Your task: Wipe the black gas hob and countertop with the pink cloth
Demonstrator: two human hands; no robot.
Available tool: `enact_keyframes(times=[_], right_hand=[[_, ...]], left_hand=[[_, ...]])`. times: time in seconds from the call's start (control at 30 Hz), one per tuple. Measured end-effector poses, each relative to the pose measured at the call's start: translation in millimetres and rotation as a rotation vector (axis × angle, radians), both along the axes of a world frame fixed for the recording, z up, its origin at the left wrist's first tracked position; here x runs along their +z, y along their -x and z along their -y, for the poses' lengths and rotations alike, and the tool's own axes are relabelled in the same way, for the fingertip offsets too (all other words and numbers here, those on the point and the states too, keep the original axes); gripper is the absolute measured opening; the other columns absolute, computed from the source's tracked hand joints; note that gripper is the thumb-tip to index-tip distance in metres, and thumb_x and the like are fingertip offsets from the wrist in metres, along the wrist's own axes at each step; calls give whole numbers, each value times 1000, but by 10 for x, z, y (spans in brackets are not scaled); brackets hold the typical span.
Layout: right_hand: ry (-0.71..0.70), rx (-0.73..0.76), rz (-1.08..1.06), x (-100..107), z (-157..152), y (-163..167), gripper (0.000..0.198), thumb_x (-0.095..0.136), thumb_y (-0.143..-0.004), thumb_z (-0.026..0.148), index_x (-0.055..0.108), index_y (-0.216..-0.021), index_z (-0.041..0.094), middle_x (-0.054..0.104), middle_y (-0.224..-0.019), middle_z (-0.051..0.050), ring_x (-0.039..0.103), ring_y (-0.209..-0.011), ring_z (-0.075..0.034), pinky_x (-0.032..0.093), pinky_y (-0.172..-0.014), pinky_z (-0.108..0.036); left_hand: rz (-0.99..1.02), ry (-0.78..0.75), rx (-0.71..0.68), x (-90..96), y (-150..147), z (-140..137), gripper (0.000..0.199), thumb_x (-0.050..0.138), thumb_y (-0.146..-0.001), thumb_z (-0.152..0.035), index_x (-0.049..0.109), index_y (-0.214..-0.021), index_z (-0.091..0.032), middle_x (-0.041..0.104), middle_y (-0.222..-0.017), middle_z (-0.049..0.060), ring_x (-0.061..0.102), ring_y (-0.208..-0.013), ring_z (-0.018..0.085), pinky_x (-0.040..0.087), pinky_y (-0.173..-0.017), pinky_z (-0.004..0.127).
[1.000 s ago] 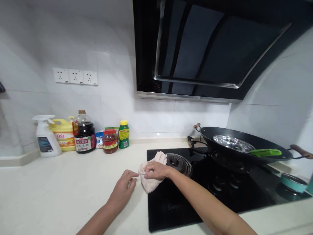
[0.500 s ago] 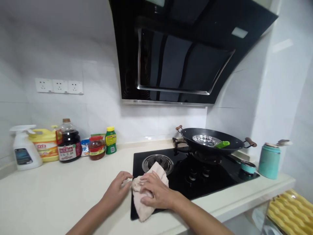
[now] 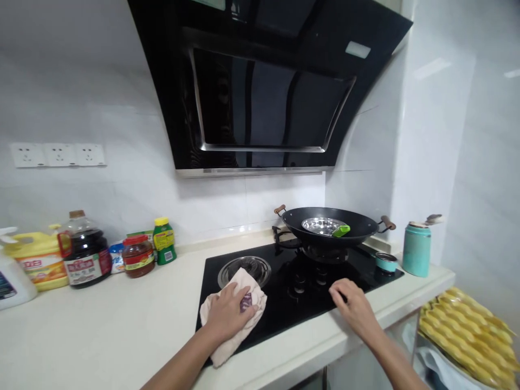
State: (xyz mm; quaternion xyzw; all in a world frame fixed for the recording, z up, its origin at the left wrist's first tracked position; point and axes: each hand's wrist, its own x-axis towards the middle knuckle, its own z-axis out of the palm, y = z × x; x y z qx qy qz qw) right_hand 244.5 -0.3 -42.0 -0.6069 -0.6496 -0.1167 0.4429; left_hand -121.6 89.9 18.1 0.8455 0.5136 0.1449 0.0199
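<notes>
Cloth (image 3: 259, 301) had passed from right hand (image 3: 352, 304) to left hand (image 3: 231, 311), which lay spread over it on the front-left corner of the black glass cooktop (image 3: 280, 317), freeing the right, loosely curled and seemingly empty, near the front edge.

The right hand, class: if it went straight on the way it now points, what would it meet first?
Probably the right-hand stove knob, just ahead of the right hand. Depth is unclear, though: if held higher, the hand might clear it and meet the wok.
</notes>
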Motion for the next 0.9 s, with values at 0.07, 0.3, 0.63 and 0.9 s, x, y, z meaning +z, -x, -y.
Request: enact_keyframes(times=[0.07, 0.3, 0.63, 0.9], right_hand=[[11, -130, 20, -82, -82, -314, 35, 40, -99, 43, 67, -86, 23, 66, -102, -11, 61, -99, -26, 46, -94, -42], [136, -283, 132, -323, -252, -490, 48, 37, -100, 50, 62, -127, 19, 58, -134, -14, 49, -131, -29, 32, -114, -49], [219, -312, 137, -282, -201, -427, 50, 34, -102, 48, 64, -125, 15, 61, -130, -16, 54, -126, -30, 31, -113, -50], [211, -300, 110, -219, -186, -424, 50, 32, -103, 48, 66, -122, 17, 62, -128, -15, 55, -121, -29, 35, -108, -47]], left_hand=[[-33, 2, 30, -37, -60, -3, 70, 48, -87, -69, 50, -147, -34, 38, -160, 16, 33, -147, 40, 25, -113, 65], [-83, 60, -40, -18, -255, 177, 74, 48, -86, -73, 49, -148, -34, 38, -160, 17, 30, -149, 39, 19, -115, 65], [-68, -10, -112, -61, -684, -19, 54, 46, -91, -40, 55, -142, -28, 45, -157, 11, 40, -145, 31, 32, -114, 53], [-20, -52, -114, -68, -1163, -395, 47, 47, -91, -39, 58, -136, -29, 44, -158, 7, 45, -141, 30, 36, -112, 47]])
